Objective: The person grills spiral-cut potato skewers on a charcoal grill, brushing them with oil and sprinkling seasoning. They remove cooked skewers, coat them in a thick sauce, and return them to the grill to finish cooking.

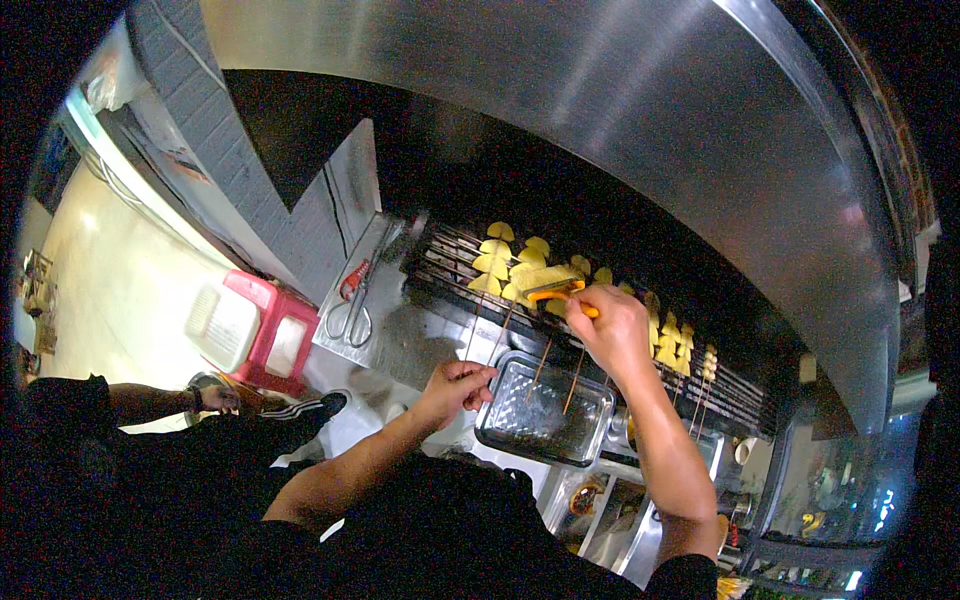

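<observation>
My right hand is closed on the orange handle of a basting brush, whose wide bristles lie over skewered yellow slices on the grill. My left hand is beside the tray's left edge, fingers curled near the lower ends of two wooden skewers; whether it touches one I cannot tell. Several skewers of pale yellow slices lie in a row across a long grill, their sticks pointing towards me. A skewer of small round pieces lies further right. Below the grill sits a rectangular metal tray.
Scissors and red-handled tongs lie on the steel counter left of the grill. A steel hood hangs above. A red stool and another person's hand are at the left. Containers with sauce stand at the lower right.
</observation>
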